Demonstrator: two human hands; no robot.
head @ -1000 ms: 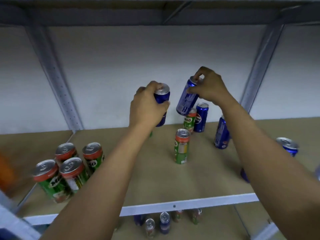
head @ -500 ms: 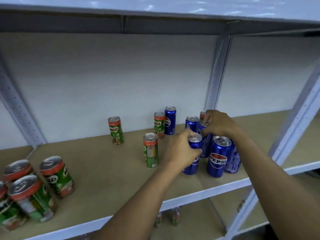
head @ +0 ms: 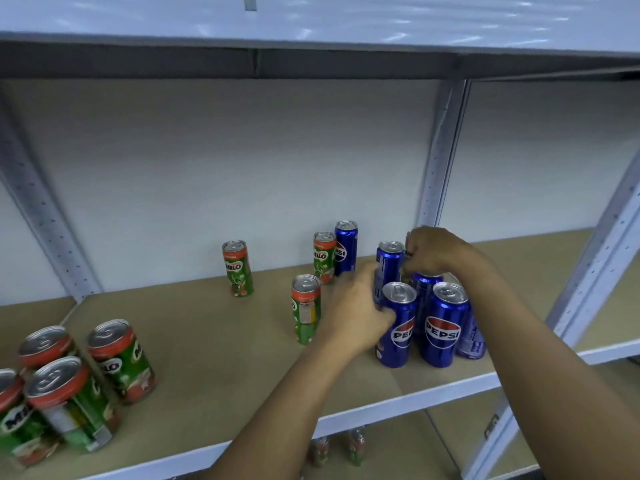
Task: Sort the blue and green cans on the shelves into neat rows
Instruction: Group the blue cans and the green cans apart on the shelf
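Several blue Pepsi cans stand bunched at the right of the brown shelf (head: 207, 358). My left hand (head: 353, 313) wraps the left side of the front blue can (head: 400, 334), which stands on the shelf. My right hand (head: 436, 254) grips the top of a blue can (head: 424, 292) in the middle of the bunch. Another blue can (head: 445, 330) stands at the front right, one (head: 389, 261) behind, one (head: 345, 247) by the back wall. Green Milo cans stand singly at the back (head: 239, 268), (head: 323, 258) and mid-shelf (head: 305, 310). A group of green cans (head: 121, 362) fills the front left.
A metal upright (head: 436, 168) rises behind the blue cans and a front post (head: 606, 254) stands at the right. The upper shelf (head: 311, 57) hangs low overhead. Two green cans (head: 356, 445) sit on the shelf below.
Both hands brought blue cans down from the air and set them among the blue bunch at the right. The view has swung rightwards.
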